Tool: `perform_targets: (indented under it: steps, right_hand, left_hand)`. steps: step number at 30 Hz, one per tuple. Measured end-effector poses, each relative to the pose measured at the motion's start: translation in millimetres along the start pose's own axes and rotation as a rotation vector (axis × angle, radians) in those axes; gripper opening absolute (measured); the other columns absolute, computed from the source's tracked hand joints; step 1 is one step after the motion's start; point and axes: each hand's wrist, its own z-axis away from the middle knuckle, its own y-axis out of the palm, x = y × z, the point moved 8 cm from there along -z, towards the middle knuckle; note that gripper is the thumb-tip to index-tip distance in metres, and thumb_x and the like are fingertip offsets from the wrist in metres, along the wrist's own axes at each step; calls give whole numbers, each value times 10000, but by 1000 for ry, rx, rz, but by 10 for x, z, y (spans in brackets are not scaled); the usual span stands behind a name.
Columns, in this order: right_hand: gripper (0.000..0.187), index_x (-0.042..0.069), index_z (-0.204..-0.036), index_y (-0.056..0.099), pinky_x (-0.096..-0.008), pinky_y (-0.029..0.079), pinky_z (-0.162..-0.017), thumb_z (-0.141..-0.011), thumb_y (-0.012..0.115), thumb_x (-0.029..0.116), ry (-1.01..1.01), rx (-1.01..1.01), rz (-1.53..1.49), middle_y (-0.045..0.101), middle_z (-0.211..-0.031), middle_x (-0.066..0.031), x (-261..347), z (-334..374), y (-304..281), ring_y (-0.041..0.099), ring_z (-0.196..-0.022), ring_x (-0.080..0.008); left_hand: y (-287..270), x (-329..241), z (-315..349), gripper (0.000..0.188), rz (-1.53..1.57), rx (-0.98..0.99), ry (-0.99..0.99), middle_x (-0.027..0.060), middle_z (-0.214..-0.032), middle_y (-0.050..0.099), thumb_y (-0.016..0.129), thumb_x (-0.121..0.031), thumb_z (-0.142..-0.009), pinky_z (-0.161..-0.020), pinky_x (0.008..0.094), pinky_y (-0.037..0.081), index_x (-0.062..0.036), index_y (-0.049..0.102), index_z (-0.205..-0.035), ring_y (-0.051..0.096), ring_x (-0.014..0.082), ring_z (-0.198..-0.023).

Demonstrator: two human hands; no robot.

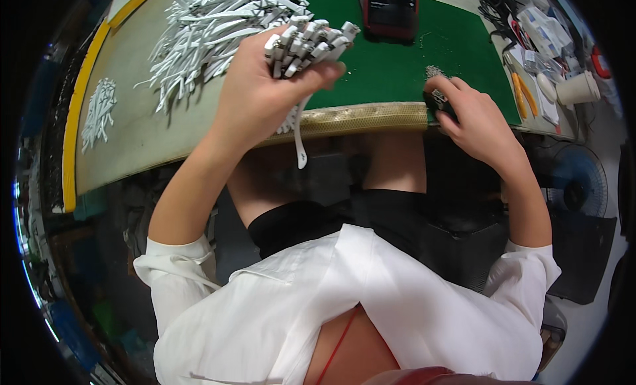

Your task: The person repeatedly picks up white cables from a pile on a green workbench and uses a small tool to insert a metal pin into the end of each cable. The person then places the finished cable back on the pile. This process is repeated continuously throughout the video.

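Note:
My left hand (265,87) is closed round a thick bundle of white eyeglass temples (305,46), their metal hinge ends pointing up. From under that fist hangs a single temple (300,143) with a curved tip, over the table's front edge. At the right of the green mat (391,70), my right hand (474,116) reaches down to a small heap of tiny metal parts (434,71), perhaps screws. Its fingers are bent, thumb and forefinger apart; more metal bits show between them. Whether any is gripped is hard to see.
A big pile of white temples (205,34) covers the table's back left; a smaller bunch (101,113) lies far left. A phone (391,14) rests on the mat. Orange-handled pliers (521,93) and a white cup (576,88) are at right. A gold strip (361,120) edges the front.

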Motion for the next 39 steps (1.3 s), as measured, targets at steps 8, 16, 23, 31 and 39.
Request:
perform_targets:
  steps: [8,16,23,31,39]
  right_hand:
    - [358,139,-1289,547,-137,363,-430,-936,607,130,-49,9,-1297,552,-1003,-17,578,94,-114,484,-527,5]
    - [433,67,-1323,500,-168,370,-397,-912,598,162,-15,9,-1568,553,-1092,-75,959,59,4,501,-506,-40]
    - [298,51,-1264,460,-174,382,-442,-1006,539,178,60,52,-1692,591,-823,-33,1035,87,78,486,-506,-34]
    - [484,17,-1266,431,-380,504,-527,-863,681,115,-116,-583,-580,621,-798,-165,1047,82,-29,647,-608,-332]
    - [514,92,-1262,503,-416,548,-590,-777,628,-21,-268,-538,-6,646,-951,-128,672,-276,-355,672,-699,-335]
  left_hand:
    - [188,-416,181,240,-604,-99,462,118,-828,694,726,34,-800,-663,260,523,13,671,-1033,682,170,-713]
    - [253,-447,302,348,-658,-204,634,106,-754,660,762,-19,-658,-535,312,497,-5,668,-993,645,247,-622]
    - [299,-515,389,349,-748,-221,745,81,-690,622,812,-123,-689,-502,306,478,23,671,-973,614,221,-577]
    - [339,-347,312,352,-911,-123,684,87,-808,675,775,-72,-668,-557,313,508,-2,653,-991,669,250,-701]
    - [-603,-284,380,277,-751,-389,217,134,-792,700,712,-36,-767,-626,316,536,-22,664,-1039,710,253,-688]
